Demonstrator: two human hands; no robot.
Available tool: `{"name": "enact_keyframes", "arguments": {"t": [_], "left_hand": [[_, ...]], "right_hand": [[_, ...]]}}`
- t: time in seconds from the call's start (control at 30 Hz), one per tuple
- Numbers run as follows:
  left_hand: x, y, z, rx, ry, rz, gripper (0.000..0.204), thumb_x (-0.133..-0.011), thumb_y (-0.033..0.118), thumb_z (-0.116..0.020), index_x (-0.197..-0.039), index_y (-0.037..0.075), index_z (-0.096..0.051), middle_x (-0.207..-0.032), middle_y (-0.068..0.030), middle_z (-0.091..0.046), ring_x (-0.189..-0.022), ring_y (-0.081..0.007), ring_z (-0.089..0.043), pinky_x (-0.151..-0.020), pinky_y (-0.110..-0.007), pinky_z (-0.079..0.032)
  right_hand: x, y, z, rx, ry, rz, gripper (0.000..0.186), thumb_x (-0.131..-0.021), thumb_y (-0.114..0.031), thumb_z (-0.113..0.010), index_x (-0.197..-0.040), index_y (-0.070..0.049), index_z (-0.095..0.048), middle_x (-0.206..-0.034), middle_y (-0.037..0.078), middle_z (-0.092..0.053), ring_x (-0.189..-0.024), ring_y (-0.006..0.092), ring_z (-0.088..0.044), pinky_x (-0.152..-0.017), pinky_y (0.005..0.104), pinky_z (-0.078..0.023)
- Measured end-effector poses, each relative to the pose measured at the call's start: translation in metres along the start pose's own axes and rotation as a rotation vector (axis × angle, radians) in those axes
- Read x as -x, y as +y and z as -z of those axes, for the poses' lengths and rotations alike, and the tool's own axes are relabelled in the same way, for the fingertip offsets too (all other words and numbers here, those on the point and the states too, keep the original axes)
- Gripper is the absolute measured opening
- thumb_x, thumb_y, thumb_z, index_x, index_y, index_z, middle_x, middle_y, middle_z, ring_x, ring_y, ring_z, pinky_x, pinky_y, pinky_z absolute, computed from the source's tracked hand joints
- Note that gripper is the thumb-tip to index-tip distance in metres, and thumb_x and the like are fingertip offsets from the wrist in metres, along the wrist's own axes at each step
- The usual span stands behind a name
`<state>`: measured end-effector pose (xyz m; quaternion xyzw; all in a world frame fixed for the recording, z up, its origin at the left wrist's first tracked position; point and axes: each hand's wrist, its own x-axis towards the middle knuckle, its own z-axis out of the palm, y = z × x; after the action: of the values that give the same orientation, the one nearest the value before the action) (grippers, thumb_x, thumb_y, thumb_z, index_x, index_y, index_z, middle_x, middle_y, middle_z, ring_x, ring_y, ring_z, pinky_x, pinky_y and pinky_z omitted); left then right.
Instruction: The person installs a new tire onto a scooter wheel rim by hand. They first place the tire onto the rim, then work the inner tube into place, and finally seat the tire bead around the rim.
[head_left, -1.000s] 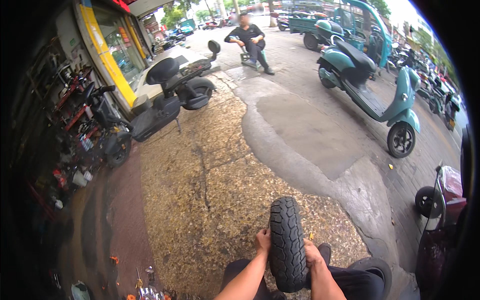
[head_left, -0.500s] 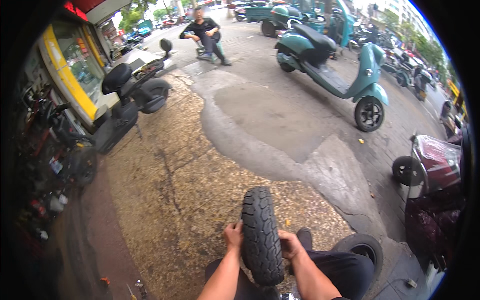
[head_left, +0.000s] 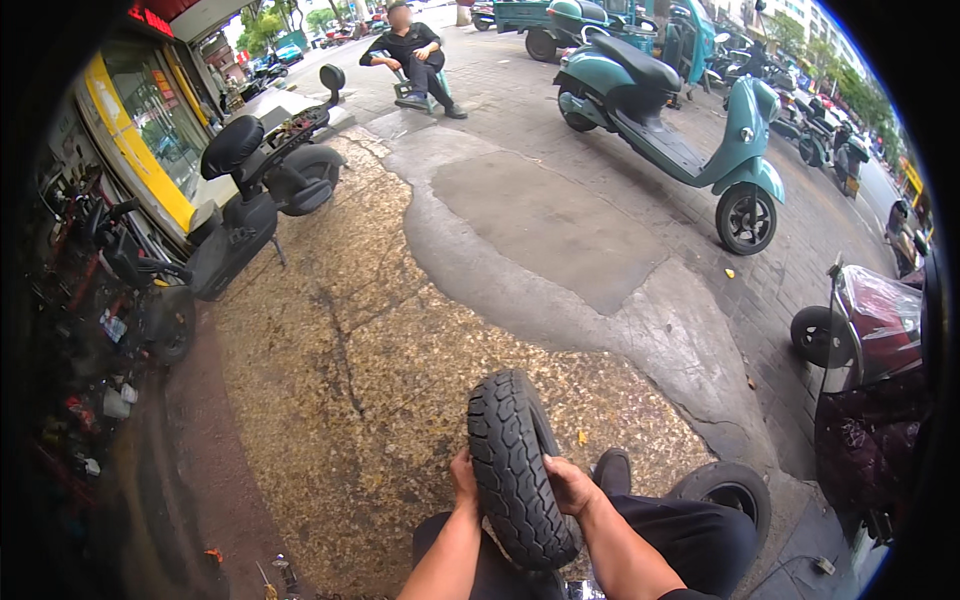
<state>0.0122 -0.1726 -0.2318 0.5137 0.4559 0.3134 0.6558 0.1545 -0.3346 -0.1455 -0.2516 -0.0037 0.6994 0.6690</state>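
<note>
A black scooter tire (head_left: 512, 475) with a deep block tread stands upright between my knees, turned so that its right rim and part of its hollow inside show. My left hand (head_left: 464, 482) is closed against the tire's left side, its fingertips hidden behind the rubber. On the other side my right hand (head_left: 570, 486) grips the right rim, thumb near the edge and fingers partly out of sight. A second black tire (head_left: 757, 500) lies beside my right knee, partly covered by my trouser leg.
A teal scooter (head_left: 650, 125) is parked ahead on the right. At the left stands a black scooter (head_left: 245, 215) by a yellow-framed shop front (head_left: 130, 135). Someone (head_left: 412, 60) sits on a low stool farther off. A screwdriver (head_left: 264, 577) lies at lower left.
The tire has turned and leaned slightly left at the top, so its right rim opening now shows. Both hands have shifted a little left with it, still holding.
</note>
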Motion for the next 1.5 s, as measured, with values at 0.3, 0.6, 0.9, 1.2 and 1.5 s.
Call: {"name": "enact_keyframes", "arguments": {"t": [0.3, 0.6, 0.9, 1.2, 1.5], "left_hand": [[0.000, -0.012, 0.006, 0.186, -0.005, 0.125, 0.024, -0.094, 0.018, -0.060, -0.093, -0.003, -0.071, -0.087, -0.0074, -0.072, -0.078, -0.0170, -0.063, -0.069, -0.035, -0.050], [-0.014, -0.014, 0.021, 0.270, -0.153, 0.081, 0.025, -0.095, 0.016, -0.057, -0.089, -0.004, -0.070, -0.088, -0.0095, -0.074, -0.078, -0.0176, -0.067, -0.071, -0.036, -0.053], [-0.029, -0.017, 0.023, 0.058, -0.159, 0.170, 0.034, -0.099, 0.025, -0.051, -0.103, -0.001, -0.072, -0.101, -0.0055, -0.072, -0.091, -0.0148, -0.063, -0.080, -0.033, -0.052], [0.002, 0.019, -0.023, 0.388, -0.203, 0.369, 0.017, -0.089, 0.008, -0.067, -0.101, -0.002, -0.074, -0.089, -0.0063, -0.073, -0.073, -0.0180, -0.066, -0.068, -0.033, -0.054], [0.042, 0.036, -0.035, 0.246, -0.253, 0.143, 0.020, -0.088, -0.001, -0.068, -0.108, -0.001, -0.070, -0.096, -0.0046, -0.073, -0.087, -0.0149, -0.066, -0.078, -0.032, -0.054]], "right_hand": [[0.004, -0.002, -0.022, 0.140, 0.081, 0.095, 0.049, -0.096, -0.035, -0.066, -0.122, 0.006, -0.065, -0.115, 0.017, -0.072, -0.102, 0.0279, -0.071, -0.093, 0.0424, -0.056], [-0.005, 0.005, -0.011, 0.071, 0.193, -0.028, 0.046, -0.096, -0.034, -0.066, -0.121, 0.004, -0.065, -0.112, 0.017, -0.074, -0.098, 0.0292, -0.073, -0.092, 0.0437, -0.057], [-0.006, 0.008, -0.016, -0.068, 0.043, 0.025, 0.050, -0.099, -0.039, -0.062, -0.125, 0.004, -0.065, -0.116, 0.015, -0.073, -0.099, 0.0267, -0.073, -0.091, 0.0396, -0.058], [0.011, -0.011, -0.008, 0.017, 0.116, 0.089, 0.064, -0.093, -0.046, -0.064, -0.134, 0.003, -0.059, -0.128, 0.017, -0.068, -0.113, 0.0299, -0.066, -0.103, 0.0418, -0.049], [0.018, -0.018, 0.005, 0.029, 0.171, 0.149, 0.066, -0.090, -0.046, -0.066, -0.136, 0.002, -0.059, -0.129, 0.017, -0.068, -0.113, 0.0310, -0.067, -0.103, 0.0421, -0.050]]}}
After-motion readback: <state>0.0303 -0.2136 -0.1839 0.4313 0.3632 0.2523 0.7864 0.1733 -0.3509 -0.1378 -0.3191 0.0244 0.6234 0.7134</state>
